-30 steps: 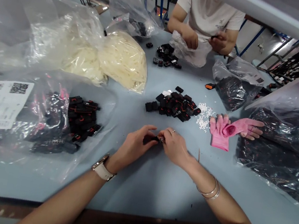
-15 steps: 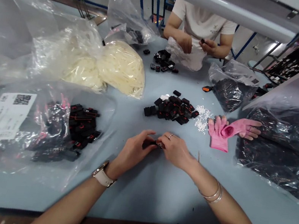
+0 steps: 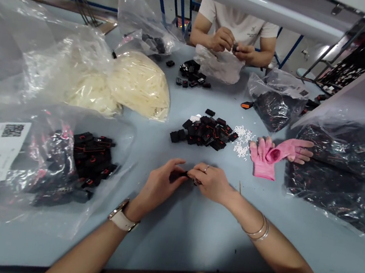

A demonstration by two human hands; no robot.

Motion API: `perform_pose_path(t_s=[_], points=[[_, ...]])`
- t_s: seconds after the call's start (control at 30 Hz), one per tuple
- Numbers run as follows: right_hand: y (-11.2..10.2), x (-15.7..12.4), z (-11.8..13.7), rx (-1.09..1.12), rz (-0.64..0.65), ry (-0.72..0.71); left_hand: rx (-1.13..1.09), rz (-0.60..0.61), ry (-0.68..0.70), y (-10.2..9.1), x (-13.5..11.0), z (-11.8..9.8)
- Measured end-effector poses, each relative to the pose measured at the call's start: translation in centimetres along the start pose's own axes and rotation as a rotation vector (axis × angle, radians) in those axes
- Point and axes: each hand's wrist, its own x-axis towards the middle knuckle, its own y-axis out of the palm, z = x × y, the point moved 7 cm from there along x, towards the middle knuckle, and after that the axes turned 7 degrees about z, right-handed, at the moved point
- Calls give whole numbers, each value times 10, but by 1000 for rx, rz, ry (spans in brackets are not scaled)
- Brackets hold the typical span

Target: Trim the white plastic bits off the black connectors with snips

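Note:
My left hand (image 3: pixel 163 184) pinches a small black plastic part (image 3: pixel 184 174) between thumb and fingers. From the other side my right hand (image 3: pixel 209 182) is closed on the same part, its fingertips covering most of it. Just beyond both hands lies a heap of black plastic parts (image 3: pixel 208 134) with red-orange details. Beside that heap are many tiny white pieces (image 3: pixel 242 142) scattered on the blue-grey table (image 3: pixel 182 235). A thin wooden stick (image 3: pixel 240 187) lies by my right wrist.
Pink gloves (image 3: pixel 266 163) lie right of the white pieces. Bags of dark parts stand at right (image 3: pixel 334 177) and left (image 3: pixel 51 179). A bag of cream-coloured pieces (image 3: pixel 142 84) sits back left. Across the table a co-worker's hands (image 3: pixel 232 44) hold a small dark part.
The view has shifted slightly, so the table contents appear a little further left. My hands keep their grip on the black part. The co-worker's two hands have come together.

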Motion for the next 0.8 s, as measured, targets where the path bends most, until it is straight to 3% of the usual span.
perform_pose_path(t_s=[0.2, 0.43, 0.8], points=[[-1, 2, 7, -92, 29, -43, -32, 16, -38, 2, 1, 2], [-10, 5, -12, 207, -113, 89, -4, 20, -83, 1, 1, 4], [-10, 2, -7, 201, -103, 93, 117, -23, 16, 0, 0, -3]])
